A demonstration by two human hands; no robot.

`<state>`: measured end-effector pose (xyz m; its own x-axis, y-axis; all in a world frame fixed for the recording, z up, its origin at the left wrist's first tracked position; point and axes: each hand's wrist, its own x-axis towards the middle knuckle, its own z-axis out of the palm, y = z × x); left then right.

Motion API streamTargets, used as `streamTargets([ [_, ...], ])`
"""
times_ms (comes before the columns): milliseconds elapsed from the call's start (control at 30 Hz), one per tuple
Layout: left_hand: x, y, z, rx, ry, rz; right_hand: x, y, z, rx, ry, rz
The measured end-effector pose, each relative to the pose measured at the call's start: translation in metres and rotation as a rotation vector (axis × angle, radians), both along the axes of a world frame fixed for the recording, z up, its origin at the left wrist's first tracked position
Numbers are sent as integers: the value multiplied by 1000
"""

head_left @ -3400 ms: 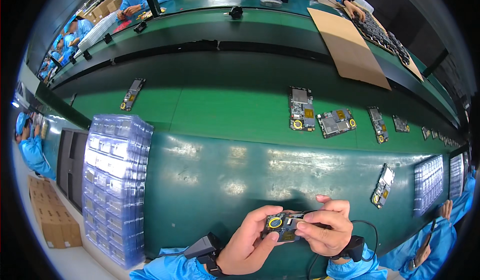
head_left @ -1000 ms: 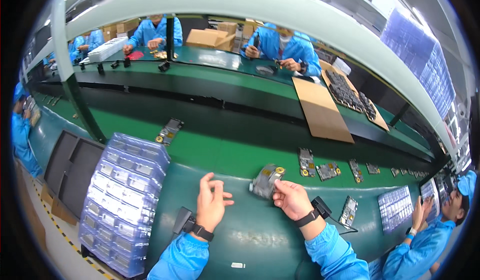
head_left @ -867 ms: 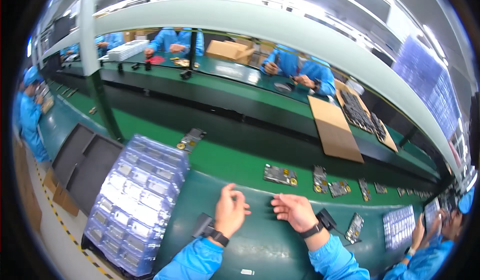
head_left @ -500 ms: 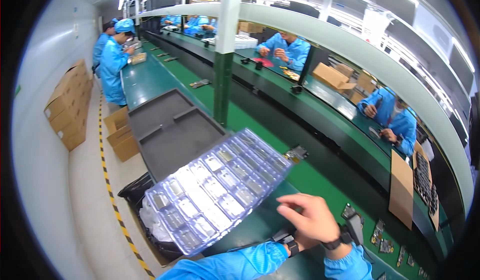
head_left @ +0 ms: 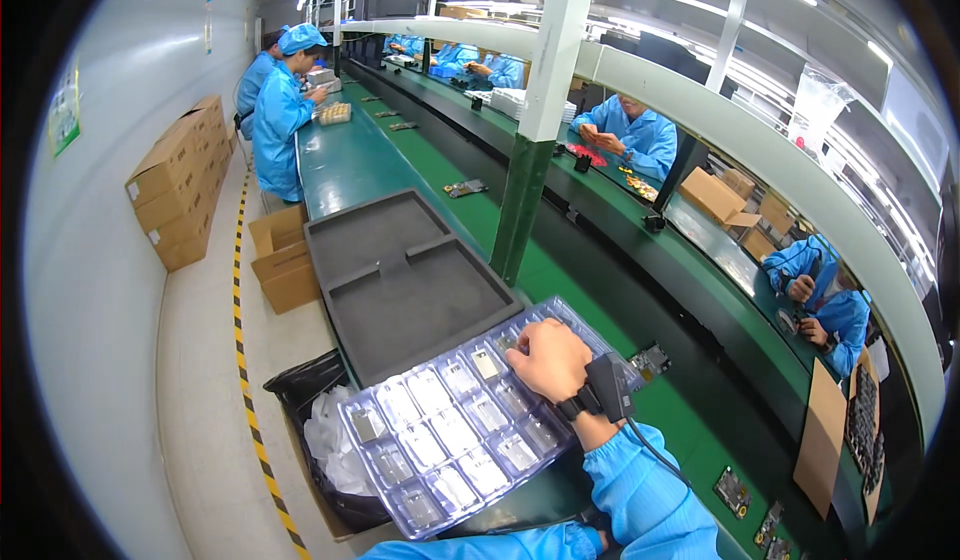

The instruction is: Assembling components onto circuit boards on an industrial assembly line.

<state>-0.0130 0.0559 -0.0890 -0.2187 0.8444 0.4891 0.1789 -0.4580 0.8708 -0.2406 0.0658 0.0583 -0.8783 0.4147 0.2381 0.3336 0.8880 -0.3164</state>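
Note:
A clear plastic blister tray (head_left: 378,460) lies tilted across the near end of the bench, its pockets holding several small flat silvery parts (head_left: 486,363). My right hand (head_left: 550,358) reaches over the tray's far right pockets, fingers bent down and drawn together. Its fingertips are hidden, so anything pinched there does not show. A black strap and a cabled dark device sit on that wrist. From the lower edge my left forearm comes in, in a blue sleeve; the left hand itself is hidden behind my right arm.
A dark grey foam tray (head_left: 420,300) adjoins the blister tray's far side. Circuit boards (head_left: 733,490) lie along the green belt (head_left: 590,330). A green-and-white post (head_left: 530,170) rises beyond. At left stand an open carton (head_left: 283,260) and a black-bagged bin (head_left: 300,385). Co-workers sit across.
My right hand has moved left and away from me, from beside the blister tray to over its pockets, its fingers now pointing down. The whole view has shifted a little.

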Motion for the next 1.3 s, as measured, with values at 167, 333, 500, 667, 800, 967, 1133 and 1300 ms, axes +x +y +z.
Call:
streamTargets([
  [167, 5, 4, -2, 5, -5, -23, -2, -8, 27, 133, -218, 55],
  [333, -3, -5, -3, 44, 21, 24, 57, -2, 41, -37, 254, 145],
  [500, -16, 4, -27, -170, 357, -13, 204, 10, 39, -802, 368, -137],
  [667, -17, -13, 16, -257, 67, 73, 371, 6, -15, -819, 459, -336],
  [800, -18, -12, 30, -134, 237, 158, 457, -36, -32, -385, 201, -398],
  [967, -46, 33, 51, 76, 647, 390, 506, -63, -64, -266, 171, -417],
  [1133, -86, 95, 38, -29, 930, 765, 531, -76, -91, -237, 247, -466],
  [1300, -118, 115, 9, -407, 943, 847, 525, -71, -113, -235, 374, -417],
])
